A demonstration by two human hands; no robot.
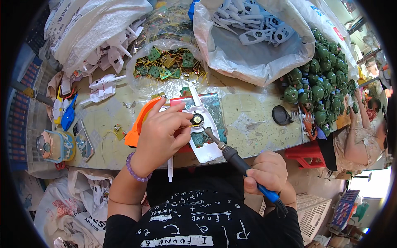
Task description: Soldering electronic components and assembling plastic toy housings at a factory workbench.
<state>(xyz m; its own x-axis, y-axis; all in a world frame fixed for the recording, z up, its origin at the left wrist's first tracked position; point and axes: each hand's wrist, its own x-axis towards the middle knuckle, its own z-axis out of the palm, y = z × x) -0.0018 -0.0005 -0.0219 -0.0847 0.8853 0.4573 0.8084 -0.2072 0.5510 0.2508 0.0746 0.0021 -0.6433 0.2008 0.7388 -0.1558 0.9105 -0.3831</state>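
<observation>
In my right hand (266, 173) is a soldering iron (237, 159) with a blue and black handle. Its metal tip points up and left, close to a small round speaker (197, 120) set in a white plastic shell (209, 151). My left hand (165, 128) wears a purple bead bracelet and pinches a thin yellow wire (193, 125) beside the speaker. Under and behind that hand an orange curved plastic part (142, 120) shows, partly hidden. The shell lies on a patterned mat (217, 108) with a red edge.
Behind stand a clear bag of green circuit boards (165, 62) and a white sack (256, 70) of white shells. Green round parts (318, 82) heap at right, near a black oval piece (282, 115). Left are a phone (84, 140) and a container (58, 144). Another person (359, 140) sits right.
</observation>
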